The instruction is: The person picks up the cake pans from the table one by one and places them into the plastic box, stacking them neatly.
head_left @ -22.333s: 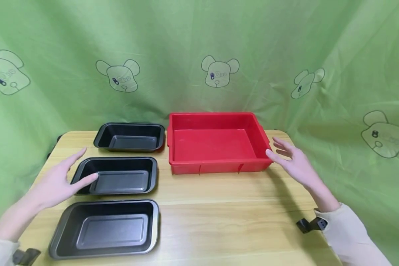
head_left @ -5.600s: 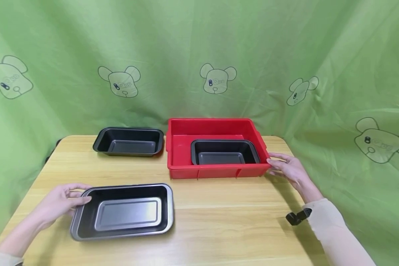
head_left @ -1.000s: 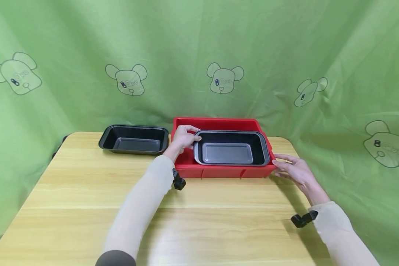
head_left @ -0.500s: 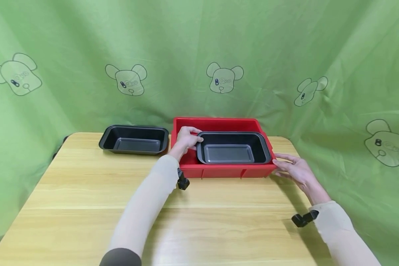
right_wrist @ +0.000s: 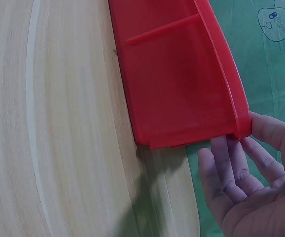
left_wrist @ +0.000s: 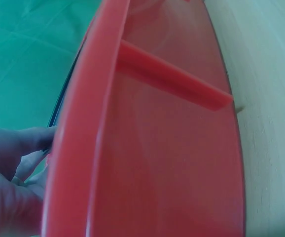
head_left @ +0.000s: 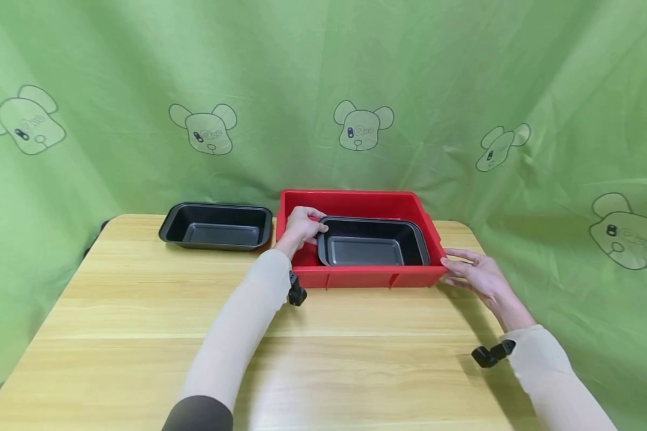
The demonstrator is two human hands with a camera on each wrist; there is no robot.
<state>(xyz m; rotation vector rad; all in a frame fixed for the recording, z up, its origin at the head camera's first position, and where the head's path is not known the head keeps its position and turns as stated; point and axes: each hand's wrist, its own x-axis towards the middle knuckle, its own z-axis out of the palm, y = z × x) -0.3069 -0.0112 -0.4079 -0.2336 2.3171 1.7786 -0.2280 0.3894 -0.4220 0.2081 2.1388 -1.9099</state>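
Note:
In the head view a black loaf pan (head_left: 363,251) sits low in the red plastic bin (head_left: 356,278), its front edge hidden by the bin's front wall. My left hand (head_left: 304,226) reaches over the bin and pinches that pan's left rim, thumb inside. An earlier pan in the bin is hidden from sight. At the bin's front right corner, my right hand (head_left: 477,275) holds the rim. The right wrist view shows the thumb on the corner and the other fingers (right_wrist: 238,170) below, against the end wall. Left wrist camera mostly sees the bin's front wall (left_wrist: 172,148).
Another black loaf pan (head_left: 217,230) stands on the wooden table (head_left: 140,317), left of the bin. A green curtain (head_left: 280,72) with bear-head drawings hangs close behind the table and along its sides. The left forearm crosses the table's middle.
Three pans once stood left of the empty bin; one was in it 5.6 s ago. My left hand since carried the nearest pan over and lowered it inside. The right hand stayed at the corner.

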